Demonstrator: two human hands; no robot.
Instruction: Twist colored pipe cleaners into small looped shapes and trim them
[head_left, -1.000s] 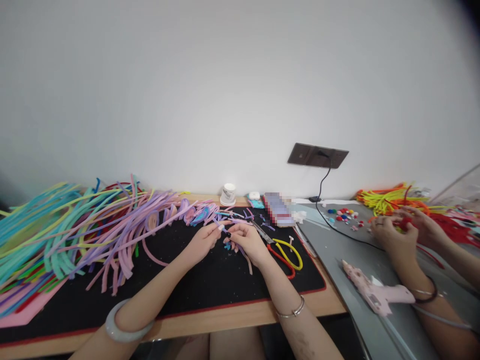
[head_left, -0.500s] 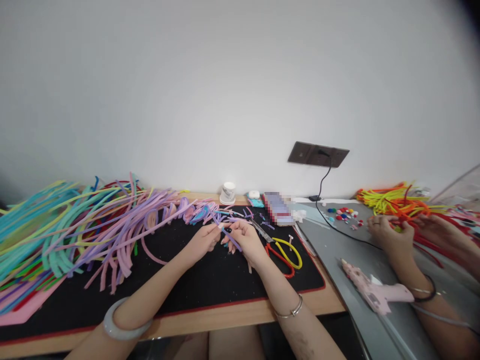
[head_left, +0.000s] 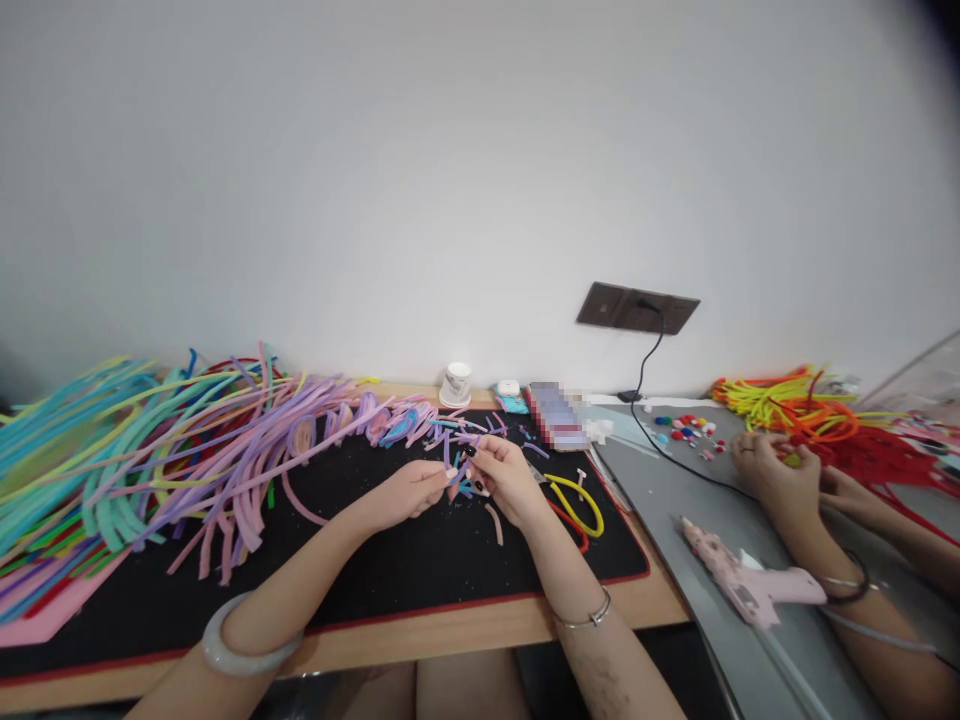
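Pinched purple chenille stem in left hand, left of scissors, held curled fingers of right hand right beside it, couldn't tell if gripping, looked mid-shaping, so needed steady left pinch, precise right fingertips.

Mat: black, red edging. Scissors: one handle loop yellow, the other red-orange. Glue gun: pale pink. Cup: white, grey marking. Adjoining surface: grey. Wall socket plate: dark brown. Cord: black. Bangle: whitish.
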